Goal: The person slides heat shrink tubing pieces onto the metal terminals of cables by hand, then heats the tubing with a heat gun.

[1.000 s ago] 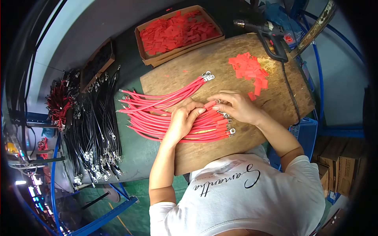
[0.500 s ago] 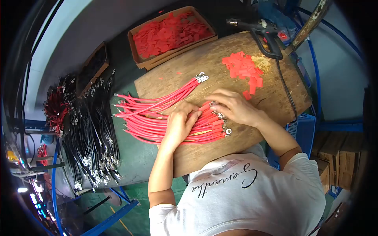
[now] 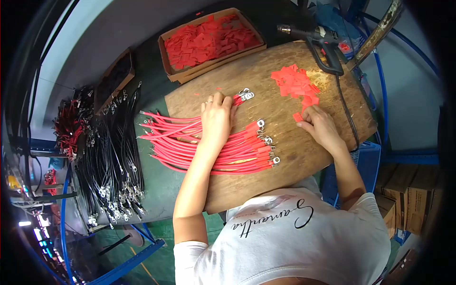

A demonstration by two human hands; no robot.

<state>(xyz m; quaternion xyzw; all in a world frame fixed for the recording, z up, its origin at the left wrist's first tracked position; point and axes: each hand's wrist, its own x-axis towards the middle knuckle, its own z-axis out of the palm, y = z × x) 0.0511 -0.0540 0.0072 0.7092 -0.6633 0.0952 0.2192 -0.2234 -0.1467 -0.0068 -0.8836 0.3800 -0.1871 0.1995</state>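
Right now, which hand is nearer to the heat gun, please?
Right. The right hand is at the near end of the loose red pieces, below the heat gun in the picture; the left hand is farther away, at the red cables.

Green floor (image 3: pixel 167 260) (a yellow line (image 3: pixel 146 267) crosses it), blue metal frame (image 3: pixel 126 262), pale wall (image 3: pixel 412 118) at right.

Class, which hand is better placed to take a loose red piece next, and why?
Probably the right hand: it is at the loose red pieces, while the left hand is over the red cables.
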